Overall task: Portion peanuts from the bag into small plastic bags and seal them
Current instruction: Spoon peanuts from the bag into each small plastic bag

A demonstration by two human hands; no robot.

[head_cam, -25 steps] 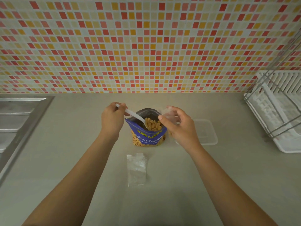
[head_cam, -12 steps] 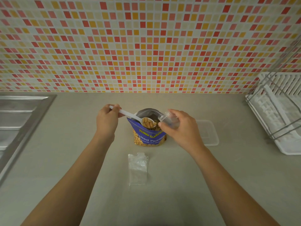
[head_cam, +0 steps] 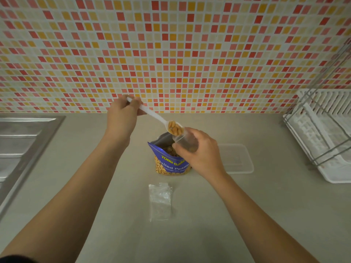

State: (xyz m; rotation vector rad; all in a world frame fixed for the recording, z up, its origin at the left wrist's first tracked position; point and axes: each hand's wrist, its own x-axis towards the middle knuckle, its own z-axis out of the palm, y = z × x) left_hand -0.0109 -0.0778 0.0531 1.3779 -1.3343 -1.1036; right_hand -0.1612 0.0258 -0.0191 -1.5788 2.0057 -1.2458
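Note:
A blue and yellow peanut bag (head_cam: 171,164) stands open on the grey counter. My left hand (head_cam: 121,118) grips the handle of a white plastic spoon (head_cam: 152,114), whose bowl carries peanuts (head_cam: 175,128) above the bag. My right hand (head_cam: 197,152) holds a small clear plastic bag (head_cam: 185,140) with its mouth held open, right under the spoon's bowl. A stack of small clear plastic bags (head_cam: 160,201) lies flat on the counter in front of the peanut bag.
A clear plastic lid or container (head_cam: 237,158) lies to the right of the peanut bag. A white dish rack (head_cam: 322,133) stands at the far right. A steel sink (head_cam: 20,141) sits at the left. A tiled wall rises behind.
My left hand has lifted the spoon, loaded with peanuts, up out of the peanut bag to the mouth of the small bag. My right hand has risen slightly with that bag.

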